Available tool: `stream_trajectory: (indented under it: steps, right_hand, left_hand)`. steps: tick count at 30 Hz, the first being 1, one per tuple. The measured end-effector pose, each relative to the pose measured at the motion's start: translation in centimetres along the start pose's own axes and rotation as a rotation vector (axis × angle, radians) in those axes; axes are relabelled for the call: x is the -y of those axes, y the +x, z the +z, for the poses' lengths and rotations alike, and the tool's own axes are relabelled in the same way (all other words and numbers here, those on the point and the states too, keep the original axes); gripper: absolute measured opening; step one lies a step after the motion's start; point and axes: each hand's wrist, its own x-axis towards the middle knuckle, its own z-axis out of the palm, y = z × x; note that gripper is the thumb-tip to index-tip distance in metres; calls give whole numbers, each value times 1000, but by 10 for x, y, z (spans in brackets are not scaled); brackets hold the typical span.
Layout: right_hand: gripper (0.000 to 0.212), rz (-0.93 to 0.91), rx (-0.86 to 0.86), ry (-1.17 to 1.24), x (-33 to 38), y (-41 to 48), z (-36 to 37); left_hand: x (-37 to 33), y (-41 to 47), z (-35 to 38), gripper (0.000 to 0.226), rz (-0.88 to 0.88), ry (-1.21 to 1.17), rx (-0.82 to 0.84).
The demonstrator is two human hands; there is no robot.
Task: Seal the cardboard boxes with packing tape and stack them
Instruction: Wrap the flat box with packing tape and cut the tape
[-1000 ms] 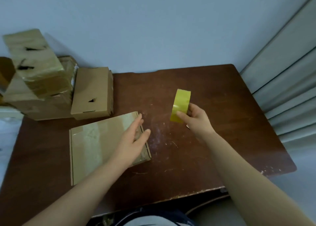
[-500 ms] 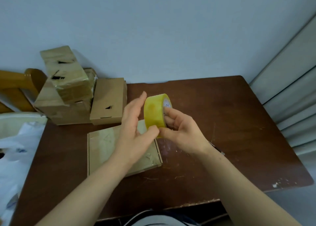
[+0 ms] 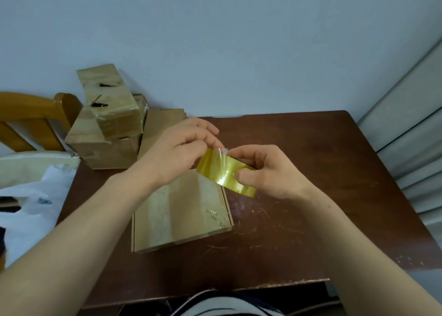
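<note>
We grip the yellow tape roll (image 3: 224, 173) in our right hand (image 3: 270, 172), fingers curled round it, above the flat cardboard box (image 3: 181, 210) on the worktop (image 3: 311, 196). Our left hand (image 3: 177, 153) pinches the roll's loose clear end. Taped boxes (image 3: 105, 133) sit stacked far left.

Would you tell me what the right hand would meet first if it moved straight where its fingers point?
Probably the left hand, pinching the loose end of the tape roll the right hand holds.
</note>
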Motion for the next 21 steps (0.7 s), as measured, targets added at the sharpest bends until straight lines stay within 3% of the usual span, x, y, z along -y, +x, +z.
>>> stream_trajectory:
  steps: [4, 8, 11, 15, 21]
  right_hand:
    - [30, 5, 37, 0, 6, 0, -1]
    - [27, 8, 81, 0, 10, 0, -3]
    - [29, 6, 98, -6, 10, 0, -3]
    - [31, -15, 138, 88, 12, -3, -7]
    - [30, 30, 184, 369, 13, 2, -7]
  left_hand:
    - [-5, -2, -7, 32, 7, -56, 41]
    - [-6, -3, -11, 9, -12, -55, 115]
    - [-5, -3, -12, 8, -20, -23, 125]
    - [-4, -8, -8, 4, -74, -168, 166]
    - [-5, -20, 4, 22, -19, -349, 64]
